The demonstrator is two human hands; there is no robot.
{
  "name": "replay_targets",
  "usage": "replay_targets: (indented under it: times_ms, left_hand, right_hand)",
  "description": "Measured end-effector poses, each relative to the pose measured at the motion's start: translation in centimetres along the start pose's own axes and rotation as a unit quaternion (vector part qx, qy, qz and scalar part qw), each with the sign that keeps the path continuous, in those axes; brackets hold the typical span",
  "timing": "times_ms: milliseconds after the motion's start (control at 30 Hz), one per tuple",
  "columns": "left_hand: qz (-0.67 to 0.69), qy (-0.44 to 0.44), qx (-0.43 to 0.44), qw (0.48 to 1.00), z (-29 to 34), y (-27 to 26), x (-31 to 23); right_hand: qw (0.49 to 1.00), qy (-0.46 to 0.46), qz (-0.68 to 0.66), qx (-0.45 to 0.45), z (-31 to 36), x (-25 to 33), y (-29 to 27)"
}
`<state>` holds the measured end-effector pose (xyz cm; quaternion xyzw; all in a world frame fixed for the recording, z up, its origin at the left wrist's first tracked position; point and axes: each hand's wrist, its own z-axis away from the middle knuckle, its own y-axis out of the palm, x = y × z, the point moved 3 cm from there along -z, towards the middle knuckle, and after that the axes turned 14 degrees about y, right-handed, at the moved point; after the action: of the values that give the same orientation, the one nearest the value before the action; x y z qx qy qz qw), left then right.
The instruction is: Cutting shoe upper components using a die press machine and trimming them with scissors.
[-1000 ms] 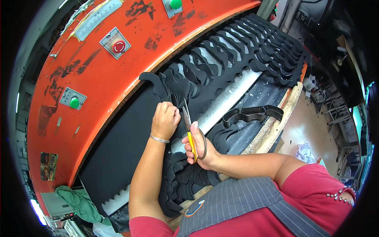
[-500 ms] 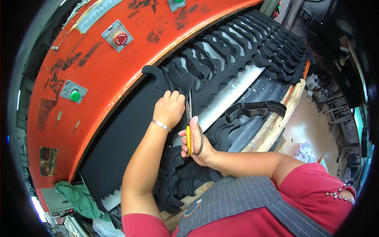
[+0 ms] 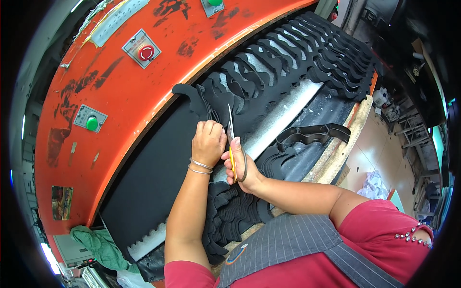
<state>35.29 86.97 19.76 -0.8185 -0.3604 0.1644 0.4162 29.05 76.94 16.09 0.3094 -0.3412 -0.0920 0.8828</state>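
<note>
My right hand (image 3: 244,165) grips a pair of scissors (image 3: 233,156) with a yellow handle loop. The narrow blades point away from me, lying nearly together over the black sheet (image 3: 144,163). Just left of them, my left hand (image 3: 208,144) is closed with its fingers curled onto the black sheet's cut strips (image 3: 211,111); its fingertips are partly hidden. Beyond both hands, wavy cut-out black strips (image 3: 259,74) run in rows with pale gaps between. Nearer me lies a stack of wavy black pieces (image 3: 235,211).
An orange machine beam (image 3: 115,96) arches over the far left, with a red stop button (image 3: 146,52) and a green button (image 3: 92,123). A wavy black cutting die (image 3: 314,134) rests right of my hands. Green cloth (image 3: 101,247) hangs at lower left.
My left hand has shifted slightly toward me and to the right. The scissor blades have come closer together. My right hand has stayed almost in place.
</note>
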Motion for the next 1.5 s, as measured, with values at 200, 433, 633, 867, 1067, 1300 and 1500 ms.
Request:
replay_targets:
  times_ms: [200, 433, 633, 867, 1067, 1300, 1500]
  left_hand:
    - [0.026, -0.012, -0.012, 1.0, 0.2, -0.1, 0.2]
    - [0.005, -0.022, -0.015, 1.0, 0.4, 0.0, 0.4]
    - [-0.041, -0.103, 0.049, 0.993, -1.3, 0.1, 0.2]
    - [-0.029, 0.025, -0.092, 0.995, -0.1, -0.1, -0.5]
    - [0.005, 0.05, -0.117, 0.992, 1.0, 0.3, -0.1]
    - [0.038, 0.065, -0.136, 0.988, 1.0, 0.1, 0.3]
    - [0.025, 0.056, -0.147, 0.987, 1.3, 0.2, 0.1]
  right_hand:
    - [0.999, -0.017, 0.021, -0.025, -0.4, 0.4, -0.4]
    - [0.996, 0.002, 0.08, -0.026, 0.0, 1.3, -1.4]
    - [0.994, 0.017, 0.107, -0.02, -0.1, 1.5, -1.9]
    - [0.991, 0.039, 0.129, 0.006, -0.2, 1.4, -1.2]
    - [0.991, 0.045, 0.124, -0.01, -1.1, 1.3, -0.7]
    - [0.995, 0.004, 0.09, -0.037, -1.6, 0.6, -0.2]
    - [0.994, -0.031, 0.094, -0.047, -1.6, 0.0, -0.4]
